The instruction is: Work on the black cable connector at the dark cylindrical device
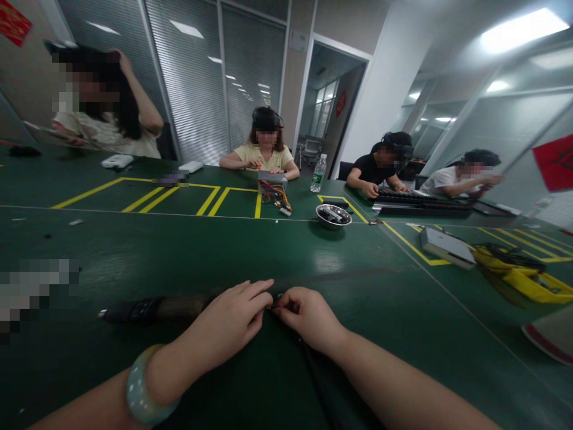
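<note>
My left hand (pixel 237 313), with a pale green bangle (pixel 142 388) at the wrist, has its index finger stretched out and its thumb and other fingers curled together. My right hand (pixel 311 316) is closed in a pinch close beside it. Something small and dark sits between the fingertips of both hands, too hidden to name. A dark cylindrical tool (pixel 154 310) with a silver tip lies on the table behind my left hand, its right end covered. From under my right hand a long dark strip or cord (pixel 317 376) runs toward me.
On the green table (pixel 201 251) stand a metal bowl (pixel 333 222) of dark parts and a water bottle (pixel 318 173). Coloured wires (pixel 274 194) trail from a grey box. At right lie a silver box (pixel 447 246) and a yellow pouch (pixel 537 286). Several people sit opposite.
</note>
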A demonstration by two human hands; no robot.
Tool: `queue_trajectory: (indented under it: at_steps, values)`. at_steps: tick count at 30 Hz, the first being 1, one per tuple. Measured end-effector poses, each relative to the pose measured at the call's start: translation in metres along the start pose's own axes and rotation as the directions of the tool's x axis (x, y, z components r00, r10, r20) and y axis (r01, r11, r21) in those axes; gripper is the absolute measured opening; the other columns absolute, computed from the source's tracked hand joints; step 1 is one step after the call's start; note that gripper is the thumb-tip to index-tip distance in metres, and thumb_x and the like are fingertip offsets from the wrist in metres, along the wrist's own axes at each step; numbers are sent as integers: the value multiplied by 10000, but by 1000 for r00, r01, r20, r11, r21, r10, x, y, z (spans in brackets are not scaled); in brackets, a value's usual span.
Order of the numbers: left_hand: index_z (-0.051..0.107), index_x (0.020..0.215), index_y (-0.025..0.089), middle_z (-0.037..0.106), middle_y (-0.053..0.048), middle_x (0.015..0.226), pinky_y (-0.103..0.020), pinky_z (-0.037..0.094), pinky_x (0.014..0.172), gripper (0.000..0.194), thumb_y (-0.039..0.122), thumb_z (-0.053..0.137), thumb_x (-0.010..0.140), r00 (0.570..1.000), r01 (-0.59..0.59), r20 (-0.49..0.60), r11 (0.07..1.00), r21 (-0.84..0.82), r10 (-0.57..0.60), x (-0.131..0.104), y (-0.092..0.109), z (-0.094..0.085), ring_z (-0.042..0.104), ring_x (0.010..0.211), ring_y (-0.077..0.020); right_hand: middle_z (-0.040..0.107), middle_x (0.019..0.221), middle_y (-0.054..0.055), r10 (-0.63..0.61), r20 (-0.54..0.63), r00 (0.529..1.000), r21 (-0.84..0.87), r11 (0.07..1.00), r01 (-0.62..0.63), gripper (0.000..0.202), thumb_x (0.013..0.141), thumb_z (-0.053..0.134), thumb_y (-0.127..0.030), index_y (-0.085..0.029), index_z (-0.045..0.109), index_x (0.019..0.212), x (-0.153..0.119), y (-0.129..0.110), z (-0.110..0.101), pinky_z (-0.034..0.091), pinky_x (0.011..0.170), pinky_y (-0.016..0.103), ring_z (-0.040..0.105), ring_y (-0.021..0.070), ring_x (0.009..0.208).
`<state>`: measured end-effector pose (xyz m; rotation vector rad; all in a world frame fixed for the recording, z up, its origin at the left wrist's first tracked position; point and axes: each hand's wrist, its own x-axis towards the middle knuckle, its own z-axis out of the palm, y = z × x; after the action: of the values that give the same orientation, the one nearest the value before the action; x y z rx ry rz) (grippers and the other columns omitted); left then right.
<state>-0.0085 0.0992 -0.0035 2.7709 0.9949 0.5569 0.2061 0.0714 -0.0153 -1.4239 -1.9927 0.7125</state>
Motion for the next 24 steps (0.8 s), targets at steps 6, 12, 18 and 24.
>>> queue_trajectory:
  at_steps: [6, 12, 18, 24]
  values:
    - [596, 1060, 260, 529, -21, 1427, -495, 458, 1054, 222, 161, 529, 873, 999, 44, 15, 999, -11, -44, 1, 0, 0, 558, 1240, -252, 656, 770, -28, 15, 3, 1000, 11, 1000, -15, 60, 850, 672, -220, -200, 681, 794, 0, 0, -1, 391, 623, 219, 573, 113, 686]
    - [609, 968, 248, 531, -7, 1428, -494, 430, 1084, 152, 156, 523, 883, 998, 47, 40, 999, -10, -47, 1, 1, -2, 559, 1242, -256, 650, 761, -31, 5, -5, 1000, 11, 1000, -5, 56, 838, 673, -189, -201, 675, 784, 1, 1, 1, 391, 636, 218, 575, 115, 699]
    - [598, 963, 227, 534, -49, 1424, -500, 419, 1091, 96, 205, 535, 894, 999, 44, 16, 999, 0, -44, 0, -3, 4, 556, 1245, -263, 648, 760, -28, 7, -3, 1000, 12, 1000, -7, 68, 837, 670, -187, -196, 666, 770, 0, -2, 0, 391, 640, 218, 574, 117, 700]
    - [603, 965, 227, 548, -42, 1407, -485, 439, 1074, 100, 203, 533, 897, 999, 39, 6, 999, -11, -39, 1, 0, 1, 566, 1228, -255, 651, 767, -19, 12, 4, 1000, 15, 1000, -12, 63, 849, 662, -196, -193, 675, 787, -1, -3, -1, 395, 642, 220, 577, 122, 703]
